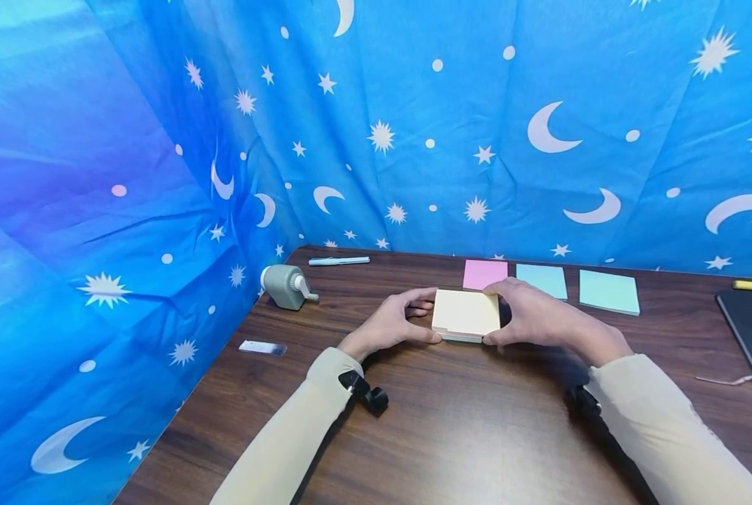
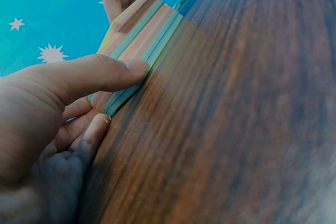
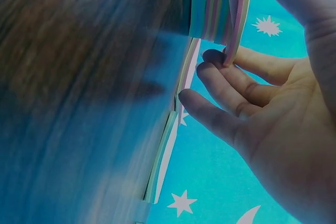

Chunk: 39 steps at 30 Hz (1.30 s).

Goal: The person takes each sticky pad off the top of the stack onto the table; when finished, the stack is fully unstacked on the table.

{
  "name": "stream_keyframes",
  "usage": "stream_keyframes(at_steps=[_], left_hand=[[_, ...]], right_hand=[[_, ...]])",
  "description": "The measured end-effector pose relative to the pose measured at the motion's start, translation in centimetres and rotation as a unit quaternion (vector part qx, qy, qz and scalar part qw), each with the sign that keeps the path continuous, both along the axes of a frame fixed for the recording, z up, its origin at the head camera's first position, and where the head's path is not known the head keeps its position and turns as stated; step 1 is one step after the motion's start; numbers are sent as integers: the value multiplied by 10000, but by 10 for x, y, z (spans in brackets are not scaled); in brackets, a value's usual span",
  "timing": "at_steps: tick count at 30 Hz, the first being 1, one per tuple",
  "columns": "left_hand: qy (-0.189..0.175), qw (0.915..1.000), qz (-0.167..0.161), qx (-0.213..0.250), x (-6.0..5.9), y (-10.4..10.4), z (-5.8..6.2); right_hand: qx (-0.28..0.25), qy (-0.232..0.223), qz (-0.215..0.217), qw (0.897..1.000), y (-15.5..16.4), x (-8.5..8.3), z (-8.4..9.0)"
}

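At the centre of the frame, on the dark wooden worktop (image 1: 452, 421), a thick block of sticky notes (image 1: 466, 314) sits between the left hand (image 1: 393, 322) and right hand (image 1: 530, 312), each grip closed on a side edge, with three smaller pads (image 1: 543, 280) just behind.

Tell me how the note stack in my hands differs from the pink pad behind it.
The note stack is thick, yellow on top with multicoloured edge layers, and held between the left hand and right hand. The pink pad is thin, a single colour, and lies untouched. Both are square and sit on the wooden table.
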<state>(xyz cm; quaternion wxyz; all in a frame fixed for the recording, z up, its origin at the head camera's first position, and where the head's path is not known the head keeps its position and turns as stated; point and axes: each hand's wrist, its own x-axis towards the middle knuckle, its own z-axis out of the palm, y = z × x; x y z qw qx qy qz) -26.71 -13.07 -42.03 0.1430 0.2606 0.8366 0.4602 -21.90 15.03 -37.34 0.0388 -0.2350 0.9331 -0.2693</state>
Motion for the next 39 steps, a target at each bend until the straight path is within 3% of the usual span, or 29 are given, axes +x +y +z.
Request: stream_keyframes(at_steps=[39], left_hand=[[22, 10000, -14, 16, 1, 0, -1]], right_hand=[[-290, 89, -230, 9993, 20, 4, 5]])
